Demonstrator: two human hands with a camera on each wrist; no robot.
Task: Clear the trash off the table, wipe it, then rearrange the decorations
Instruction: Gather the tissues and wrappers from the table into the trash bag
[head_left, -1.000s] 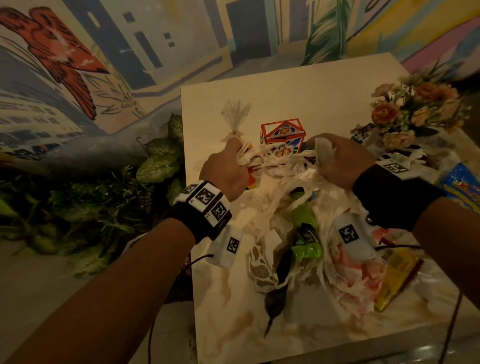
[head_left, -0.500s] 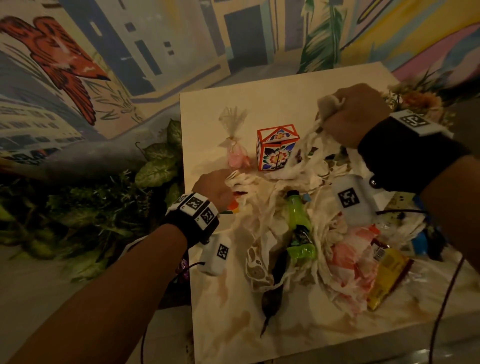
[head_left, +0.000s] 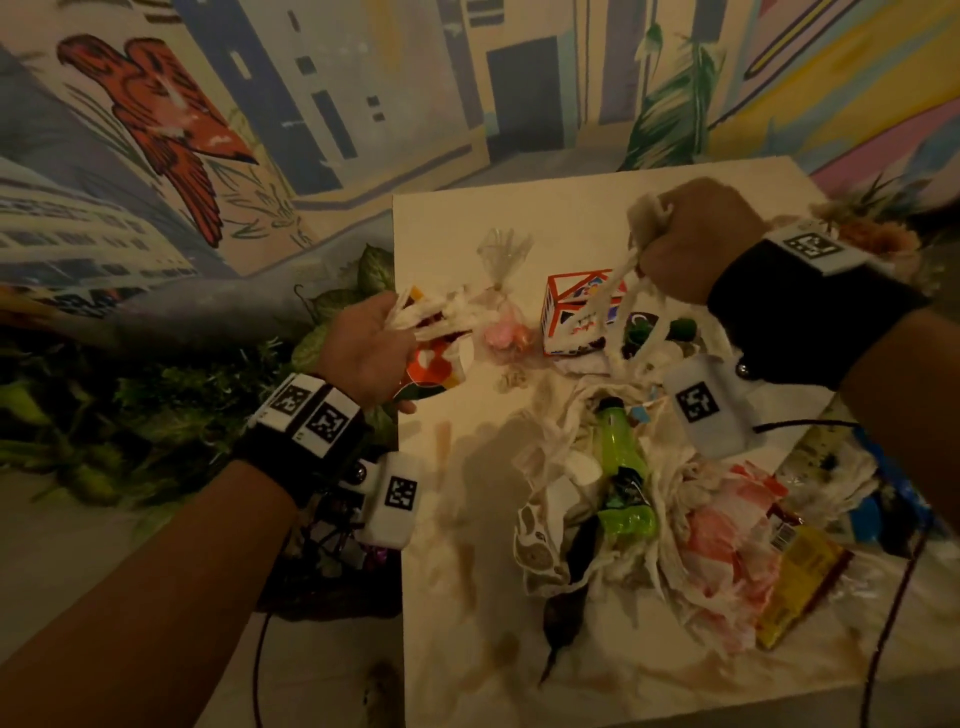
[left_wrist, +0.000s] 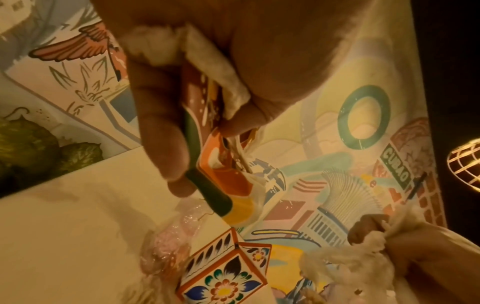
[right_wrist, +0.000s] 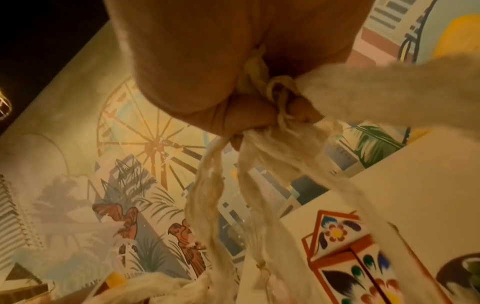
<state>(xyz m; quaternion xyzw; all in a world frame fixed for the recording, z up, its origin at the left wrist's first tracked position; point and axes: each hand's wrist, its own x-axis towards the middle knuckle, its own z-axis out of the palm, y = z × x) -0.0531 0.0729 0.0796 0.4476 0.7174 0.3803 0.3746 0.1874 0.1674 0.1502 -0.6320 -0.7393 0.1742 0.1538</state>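
**Gathering the trash, both hands full**

My left hand grips a bunch of white paper shreds together with a flat orange-and-green printed wrapper, held up at the left edge of the bench. I judge this to be the first step, clearing trash; wiping and rearranging are not yet begun.

Just right of that hand a small cellophane bag with something pink in it stands on the bench, and beyond it a painted floral box; both look like decorations to keep.

My right hand is closed in a fist round twisted paper strands that trail down past the box towards the heap below it. That heap holds more shreds, a green bottle, pinkish crumpled paper and a yellow packet.

Next I would need to lift the strands clear without dragging the box or the bag over, then find somewhere to drop them; no bin shows. Brown smears on the bench near me will want wiping.
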